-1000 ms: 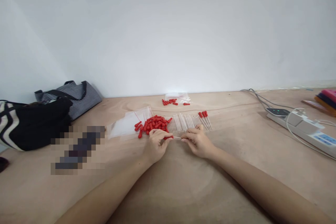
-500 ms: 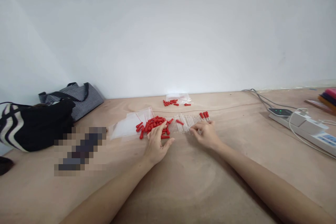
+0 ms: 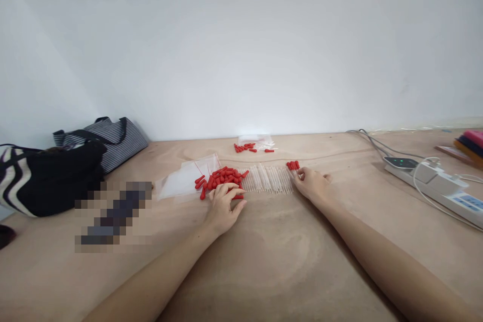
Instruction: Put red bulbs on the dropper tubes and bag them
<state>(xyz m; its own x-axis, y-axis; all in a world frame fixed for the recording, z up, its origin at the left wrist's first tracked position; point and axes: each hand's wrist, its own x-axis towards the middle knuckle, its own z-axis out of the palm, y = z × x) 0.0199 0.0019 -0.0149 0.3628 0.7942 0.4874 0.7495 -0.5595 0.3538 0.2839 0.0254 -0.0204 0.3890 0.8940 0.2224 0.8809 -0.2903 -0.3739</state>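
My left hand (image 3: pixel 223 211) rests at the near edge of a pile of red rubber bulbs (image 3: pixel 221 179). Its fingers are bent over the closest bulbs and the thumb stands apart, with nothing visibly gripped. To the right of the pile lies a row of thin clear dropper tubes (image 3: pixel 266 179), side by side. My right hand (image 3: pixel 312 183) is at the row's right end, its fingertips pinched at a dropper (image 3: pixel 297 165) with a red bulb on top. That dropper lies against a few other red-capped ones; its lower part is hidden by my fingers.
Clear plastic bags (image 3: pixel 188 176) lie left of the pile. At the wall are more red bulbs (image 3: pixel 245 148) and tubes by another bag (image 3: pixel 256 138). Left stand a black bag (image 3: pixel 68 181) and a striped bag (image 3: pixel 126 146); right, a power strip (image 3: pixel 453 193) with cables.
My right hand has moved right, from the tube row to the red-capped droppers. The red bulb that lay over the tubes is now gone from there. My left hand has shifted slightly nearer and left.
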